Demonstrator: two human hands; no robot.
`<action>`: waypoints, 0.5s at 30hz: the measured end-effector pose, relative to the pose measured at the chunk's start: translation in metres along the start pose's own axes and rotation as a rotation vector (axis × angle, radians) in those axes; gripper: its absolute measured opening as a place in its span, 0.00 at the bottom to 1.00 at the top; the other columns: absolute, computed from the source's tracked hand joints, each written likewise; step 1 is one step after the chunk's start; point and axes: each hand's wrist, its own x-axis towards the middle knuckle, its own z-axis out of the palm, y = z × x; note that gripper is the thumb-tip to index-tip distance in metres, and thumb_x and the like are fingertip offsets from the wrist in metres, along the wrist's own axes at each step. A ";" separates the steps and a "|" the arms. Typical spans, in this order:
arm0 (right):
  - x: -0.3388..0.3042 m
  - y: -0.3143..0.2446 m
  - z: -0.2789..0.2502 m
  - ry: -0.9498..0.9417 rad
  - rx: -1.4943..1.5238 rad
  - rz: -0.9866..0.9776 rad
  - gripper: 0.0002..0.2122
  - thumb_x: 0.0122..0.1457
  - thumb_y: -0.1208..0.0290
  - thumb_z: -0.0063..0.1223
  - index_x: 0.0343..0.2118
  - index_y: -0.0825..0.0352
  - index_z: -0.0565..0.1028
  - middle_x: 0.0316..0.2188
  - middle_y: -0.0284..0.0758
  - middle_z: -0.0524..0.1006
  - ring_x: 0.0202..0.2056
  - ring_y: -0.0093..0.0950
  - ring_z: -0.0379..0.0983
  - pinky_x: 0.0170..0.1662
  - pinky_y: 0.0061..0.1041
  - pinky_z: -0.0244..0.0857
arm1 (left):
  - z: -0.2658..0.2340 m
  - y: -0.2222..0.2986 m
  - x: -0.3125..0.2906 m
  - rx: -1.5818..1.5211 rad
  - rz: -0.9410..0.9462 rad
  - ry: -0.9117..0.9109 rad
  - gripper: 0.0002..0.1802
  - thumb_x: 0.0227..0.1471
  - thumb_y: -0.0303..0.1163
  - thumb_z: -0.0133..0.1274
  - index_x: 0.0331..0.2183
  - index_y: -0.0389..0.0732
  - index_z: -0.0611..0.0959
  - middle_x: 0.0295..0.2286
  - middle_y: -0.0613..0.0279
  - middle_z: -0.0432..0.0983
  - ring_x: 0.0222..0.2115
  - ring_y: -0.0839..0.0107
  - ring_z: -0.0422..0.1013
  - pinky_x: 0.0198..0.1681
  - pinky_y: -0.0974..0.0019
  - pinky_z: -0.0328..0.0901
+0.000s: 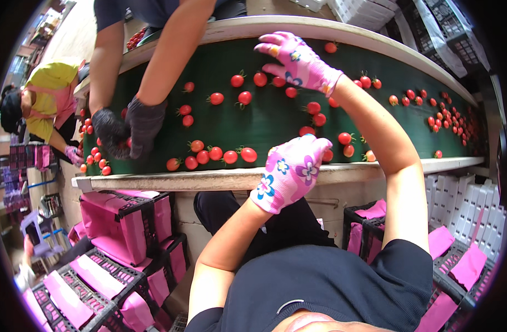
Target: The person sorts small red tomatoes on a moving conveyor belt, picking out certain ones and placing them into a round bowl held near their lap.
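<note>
Tomatoes (229, 157) on green belt (264, 119), two gloved hands over them.

L hand (289, 171) at frame centre, near edge of belt: fingers curled down, cannot tell if anything's held. R hand (299, 62) upper centre, fingers spread open, empty, just above red ones near far rim. Small cherry toms scattered w/ denser bunch at right. Likely light, smooth, thin-skinned, easy to bruise, so take round the body w/ soft pinch, not by stem. Co-worker's dark gloves (129, 130) at upper left; pink-lined crates (126, 221) below the belt.
</note>
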 end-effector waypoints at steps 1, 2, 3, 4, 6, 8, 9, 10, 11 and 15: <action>0.011 -0.008 0.005 -0.045 0.064 -0.112 0.19 0.57 0.66 0.59 0.52 0.63 0.74 0.52 0.41 0.72 0.54 0.43 0.67 0.57 0.39 0.62 | -0.002 0.000 0.000 -0.012 0.009 -0.013 0.10 0.51 0.22 0.54 0.37 0.44 0.81 0.25 0.59 0.76 0.26 0.59 0.75 0.30 0.63 0.71; 0.026 -0.020 0.009 -0.087 0.133 -0.230 0.19 0.57 0.67 0.59 0.51 0.63 0.74 0.51 0.40 0.73 0.52 0.43 0.68 0.55 0.40 0.62 | -0.001 -0.002 -0.003 0.022 0.005 -0.013 0.10 0.50 0.20 0.54 0.36 0.43 0.81 0.25 0.59 0.76 0.25 0.59 0.75 0.29 0.64 0.71; 0.035 -0.036 0.013 -0.225 0.196 -0.238 0.16 0.57 0.67 0.59 0.48 0.64 0.75 0.46 0.38 0.75 0.46 0.40 0.72 0.50 0.38 0.66 | -0.004 0.000 -0.003 -0.044 -0.003 0.011 0.11 0.50 0.20 0.54 0.37 0.42 0.81 0.25 0.59 0.76 0.25 0.60 0.75 0.29 0.65 0.71; 0.057 -0.049 0.019 -0.570 0.304 0.005 0.12 0.58 0.70 0.57 0.45 0.65 0.76 0.42 0.37 0.77 0.41 0.37 0.75 0.44 0.33 0.69 | -0.007 0.001 -0.002 -0.110 -0.011 0.034 0.11 0.50 0.19 0.54 0.37 0.42 0.81 0.25 0.58 0.76 0.25 0.60 0.75 0.29 0.65 0.70; 0.062 -0.050 0.028 -0.300 0.274 -0.210 0.10 0.59 0.74 0.56 0.43 0.67 0.76 0.36 0.35 0.78 0.36 0.31 0.77 0.39 0.27 0.71 | -0.006 -0.006 -0.005 -0.425 -0.053 0.190 0.11 0.56 0.20 0.53 0.42 0.41 0.81 0.27 0.62 0.77 0.24 0.74 0.73 0.27 0.71 0.68; 0.061 -0.057 0.012 -0.148 0.603 -0.027 0.11 0.58 0.78 0.57 0.44 0.69 0.75 0.35 0.34 0.78 0.36 0.27 0.77 0.39 0.26 0.72 | -0.022 -0.007 -0.017 -0.867 -0.400 0.277 0.12 0.60 0.27 0.51 0.47 0.40 0.79 0.31 0.63 0.77 0.25 0.79 0.70 0.23 0.75 0.63; 0.056 -0.071 -0.011 -0.095 0.761 0.232 0.13 0.56 0.78 0.59 0.45 0.70 0.75 0.34 0.34 0.78 0.36 0.25 0.77 0.39 0.23 0.72 | -0.035 -0.011 -0.019 -1.022 -0.528 0.355 0.16 0.62 0.33 0.49 0.50 0.41 0.76 0.32 0.63 0.76 0.24 0.78 0.69 0.23 0.74 0.63; 0.044 -0.076 -0.018 -0.052 0.955 0.349 0.14 0.55 0.78 0.60 0.46 0.68 0.75 0.35 0.36 0.79 0.36 0.29 0.78 0.41 0.24 0.72 | -0.048 -0.018 -0.020 -1.168 -0.668 0.427 0.20 0.63 0.39 0.48 0.54 0.42 0.72 0.34 0.63 0.76 0.24 0.76 0.68 0.23 0.74 0.63; 0.041 -0.079 -0.025 -0.055 0.823 0.090 0.15 0.56 0.77 0.60 0.46 0.68 0.75 0.37 0.36 0.79 0.39 0.31 0.77 0.44 0.26 0.72 | -0.062 -0.020 -0.015 -1.278 -0.709 0.475 0.23 0.64 0.44 0.45 0.55 0.41 0.70 0.34 0.62 0.75 0.23 0.77 0.66 0.22 0.75 0.59; 0.020 -0.102 -0.020 -0.053 0.620 -0.119 0.22 0.56 0.59 0.62 0.49 0.69 0.75 0.51 0.46 0.72 0.50 0.42 0.71 0.54 0.35 0.66 | -0.088 -0.034 -0.010 -1.489 -0.638 0.555 0.25 0.66 0.46 0.39 0.53 0.37 0.71 0.34 0.61 0.72 0.21 0.77 0.61 0.20 0.75 0.54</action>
